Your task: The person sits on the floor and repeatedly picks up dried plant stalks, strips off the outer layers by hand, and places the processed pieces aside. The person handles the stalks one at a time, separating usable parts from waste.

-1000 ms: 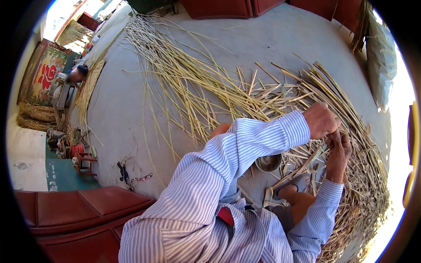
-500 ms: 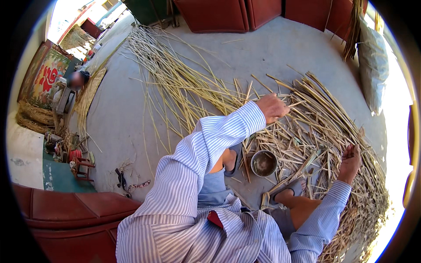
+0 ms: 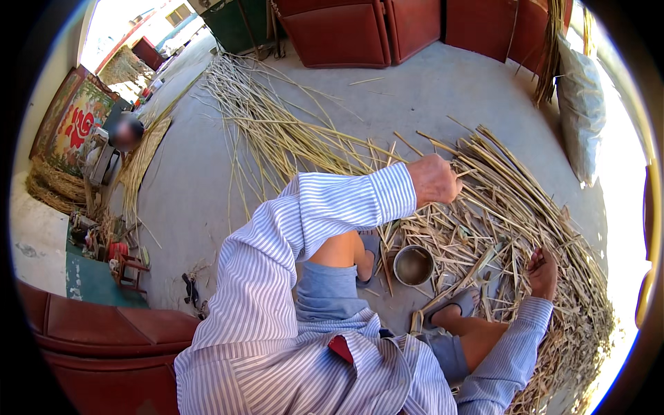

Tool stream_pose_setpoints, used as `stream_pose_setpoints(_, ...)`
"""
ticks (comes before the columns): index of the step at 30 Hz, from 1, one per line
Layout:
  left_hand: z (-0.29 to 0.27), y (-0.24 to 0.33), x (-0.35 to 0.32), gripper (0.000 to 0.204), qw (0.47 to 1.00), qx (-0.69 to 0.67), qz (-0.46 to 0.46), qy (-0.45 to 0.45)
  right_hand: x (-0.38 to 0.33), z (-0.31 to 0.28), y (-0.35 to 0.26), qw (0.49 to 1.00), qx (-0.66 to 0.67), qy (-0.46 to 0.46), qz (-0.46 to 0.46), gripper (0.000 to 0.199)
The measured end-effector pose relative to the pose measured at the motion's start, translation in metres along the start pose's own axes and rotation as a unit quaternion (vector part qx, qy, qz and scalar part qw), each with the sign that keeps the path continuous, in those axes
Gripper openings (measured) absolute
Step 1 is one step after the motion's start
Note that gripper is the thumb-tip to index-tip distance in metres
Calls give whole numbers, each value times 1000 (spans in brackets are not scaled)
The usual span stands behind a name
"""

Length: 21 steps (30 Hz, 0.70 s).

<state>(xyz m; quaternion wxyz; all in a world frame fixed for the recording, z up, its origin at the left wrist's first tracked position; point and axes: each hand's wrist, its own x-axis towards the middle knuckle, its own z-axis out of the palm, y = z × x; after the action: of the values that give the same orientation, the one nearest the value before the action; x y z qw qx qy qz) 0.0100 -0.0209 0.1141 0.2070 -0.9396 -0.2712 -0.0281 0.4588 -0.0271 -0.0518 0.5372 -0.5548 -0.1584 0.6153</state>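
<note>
My left hand (image 3: 436,180) is closed in a fist at the end of an outstretched arm, above the near end of the long reeds. A short pale reed stalk (image 3: 467,172) pokes out beside its fingers and seems gripped there. Lower and to the right, my right hand (image 3: 542,275) has its fingers curled in over the pile of dry reed stalks (image 3: 515,235). Whatever it may hold is too small to make out. Between my feet stands a round metal bowl (image 3: 413,265) with murky liquid in it, some way below my left hand.
Long greenish reeds (image 3: 277,124) fan across the grey floor at the far left. Red padded seats (image 3: 335,31) line the back. A pale sack (image 3: 581,111) leans at the right wall. At the left edge, another person (image 3: 126,133) is near woven matting.
My left hand has drawn slightly nearer, turning so its back shows more. My right hand has shifted a little nearer and left. The whole view has tilted slightly.
</note>
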Motion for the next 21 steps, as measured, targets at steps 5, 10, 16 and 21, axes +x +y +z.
stream_pose_setpoints(5,21,-56,-41,15,1000,14,-17,-14,-24,15,-8,1000,-18,-3,-13,21)
stream_pose_setpoints(10,39,-214,-239,24,837,105,-355,-402,-39,37,0,997,-67,-33,-29,28)
stream_pose_setpoints(16,36,-134,-274,15,847,43,-321,-421,-70,79,7,963,-230,-92,-106,27)
stream_pose_setpoints(21,56,-55,-210,7,910,-38,-283,-301,-52,111,46,865,-411,-199,-208,21)
